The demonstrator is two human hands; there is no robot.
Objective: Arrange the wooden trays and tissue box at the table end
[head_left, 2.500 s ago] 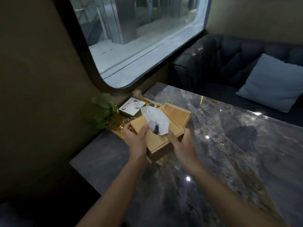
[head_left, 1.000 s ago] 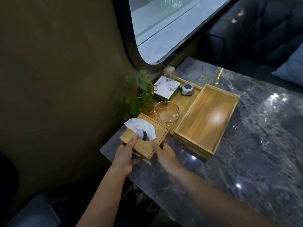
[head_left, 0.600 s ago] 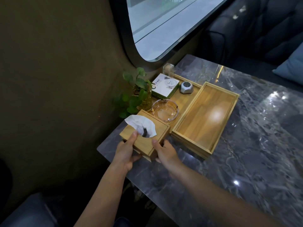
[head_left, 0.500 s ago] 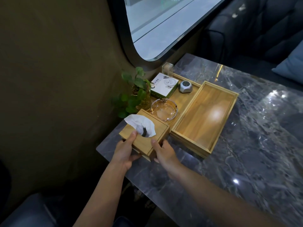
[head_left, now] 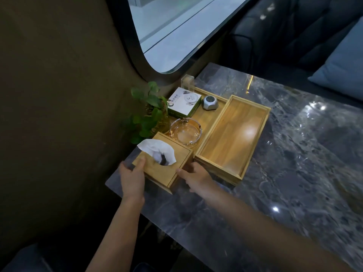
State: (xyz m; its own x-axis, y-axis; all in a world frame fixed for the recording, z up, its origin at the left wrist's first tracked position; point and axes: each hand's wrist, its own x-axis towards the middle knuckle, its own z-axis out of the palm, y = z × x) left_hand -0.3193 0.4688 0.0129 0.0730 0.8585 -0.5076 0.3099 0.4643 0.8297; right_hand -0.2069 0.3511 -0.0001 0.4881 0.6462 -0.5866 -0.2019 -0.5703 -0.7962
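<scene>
A square wooden tissue box (head_left: 160, 170) with a white tissue (head_left: 157, 152) sticking out sits at the near left corner of the marble table (head_left: 284, 173). My left hand (head_left: 132, 178) grips its left side and my right hand (head_left: 196, 178) holds its right side. Right of the box lies an empty rectangular wooden tray (head_left: 231, 138). Behind the box a flatter wooden tray (head_left: 206, 114) runs along the wall and carries small items.
On the flat tray stand a glass ashtray (head_left: 185, 132), a white and green carton (head_left: 183, 104) and a small grey device (head_left: 210, 103). A potted green plant (head_left: 149, 112) and a clear holder (head_left: 187, 81) stand by the wall. A dark sofa with a blue cushion (head_left: 343, 65) lies beyond.
Earlier the tissue box was held over the trays; both hands have since brought it down to the near left corner. In the last half second it barely moves.
</scene>
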